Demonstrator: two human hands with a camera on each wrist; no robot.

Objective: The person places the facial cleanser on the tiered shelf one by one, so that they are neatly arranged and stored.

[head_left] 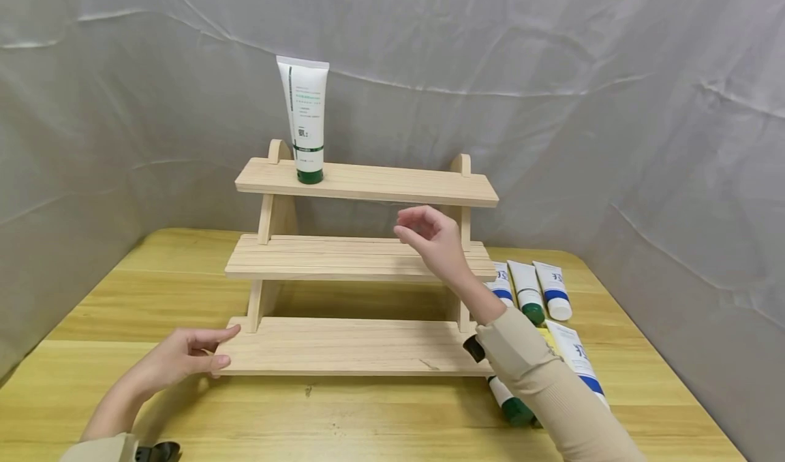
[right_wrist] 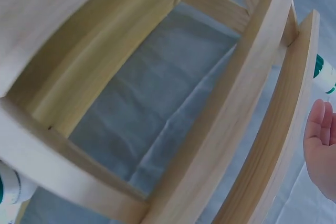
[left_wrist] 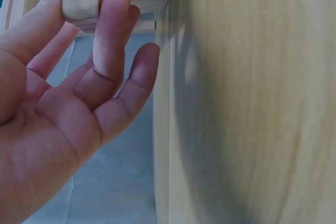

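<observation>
- The left hand is clamping lightly on the left end of the wooden rack, thumb by the front corner of the bottom shelf and a finger by the back corner.
- In the left wrist view, the wooden end is sitting among the thumb and upper fingers, while the lowest finger is bending apart from the wood.
- The right hand is hovering before the right half of the rack, at a height between the top and middle shelves as the head view shows it; its fingers are curving loosely and its thumb is standing slightly apart from them.
- The upright tube, white with printed text, is standing on its green cap near the left end of the top shelf, its flat sealed end pointing up.
- In the right wrist view, a green-and-white piece is showing beyond the shelf edge, just above the fingertips.
- The middle shelf is running level below, partly behind the right hand.
- To the right of the rack, several tubes are lying on the table: a blue-banded tube, a green-capped tube beside it, and others that the right sleeve is partly hiding.
- Something yellow is peeking out there, too covered to tell what it is.
- Grey cloth is hanging behind the table.
</observation>
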